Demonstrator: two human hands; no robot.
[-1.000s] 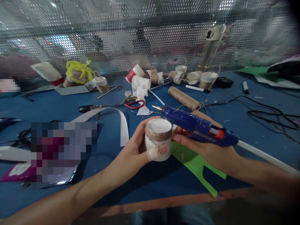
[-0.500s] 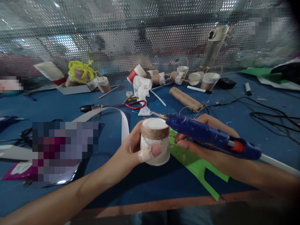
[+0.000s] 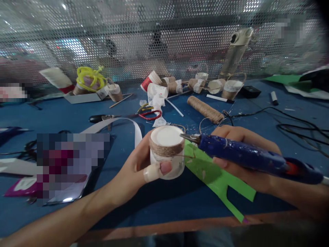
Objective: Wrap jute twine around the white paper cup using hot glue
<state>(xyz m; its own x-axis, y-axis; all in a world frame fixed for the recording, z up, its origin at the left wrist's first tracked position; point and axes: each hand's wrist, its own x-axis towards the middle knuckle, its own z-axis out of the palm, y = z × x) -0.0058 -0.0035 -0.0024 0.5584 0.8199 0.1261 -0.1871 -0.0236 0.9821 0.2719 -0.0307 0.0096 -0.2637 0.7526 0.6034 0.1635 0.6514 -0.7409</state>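
My left hand (image 3: 138,168), a bandage on its thumb, is wrapped around a white paper cup (image 3: 168,168). Several turns of brown twine (image 3: 167,150) circle the cup just below its white upper end. A loose strand of the twine sticks out at the cup's right side. My right hand (image 3: 241,137) grips a blue hot glue gun (image 3: 239,151), mostly from behind it. The gun's metal nozzle points left, its tip close to the cup's upper right edge; whether it touches cannot be made out.
Green cut sheet (image 3: 213,171) lies under the cup and right hand. Ahead are a twine spool (image 3: 205,109), red-handled scissors (image 3: 150,115), white lace (image 3: 158,103) and small twine-wrapped cups (image 3: 231,90). A black cable (image 3: 290,127) loops at right; white ribbon (image 3: 137,132) curves at left.
The glue gun and right hand have shifted right and slightly down, bringing the nozzle beside the cup's edge. The cup has moved a little left. The twine strand is now clear of my right fingers.
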